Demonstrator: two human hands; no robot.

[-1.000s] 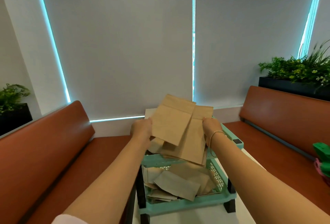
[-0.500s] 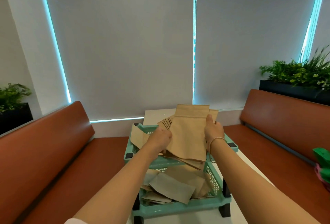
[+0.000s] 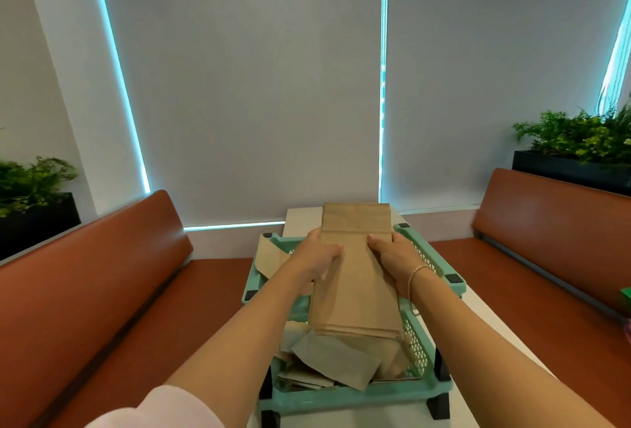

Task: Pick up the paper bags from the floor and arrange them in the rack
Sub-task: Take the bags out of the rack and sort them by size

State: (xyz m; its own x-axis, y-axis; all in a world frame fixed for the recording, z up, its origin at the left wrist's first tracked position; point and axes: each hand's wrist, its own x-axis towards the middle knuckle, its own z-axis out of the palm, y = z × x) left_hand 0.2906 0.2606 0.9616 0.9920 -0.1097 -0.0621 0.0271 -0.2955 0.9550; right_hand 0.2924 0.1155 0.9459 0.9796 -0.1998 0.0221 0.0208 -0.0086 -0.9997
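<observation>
Left hand (image 3: 319, 258), right hand (image 3: 396, 257) gripping.

A long brown padded bench with a rounded backrest (image 3: 92, 267) runs along the left side, and a matching brown padded bench (image 3: 553, 233) runs along the right, with a narrow white table (image 3: 491, 335) between them. Behind the left bench stands a black rectangular planter holding green leafy plants (image 3: 32, 195), and behind the right bench a second black planter with green foliage (image 3: 580, 154). Across the back hang pale grey roller blinds (image 3: 252, 86), with thin strips of bluish daylight (image 3: 383, 75) showing at their edges.
</observation>
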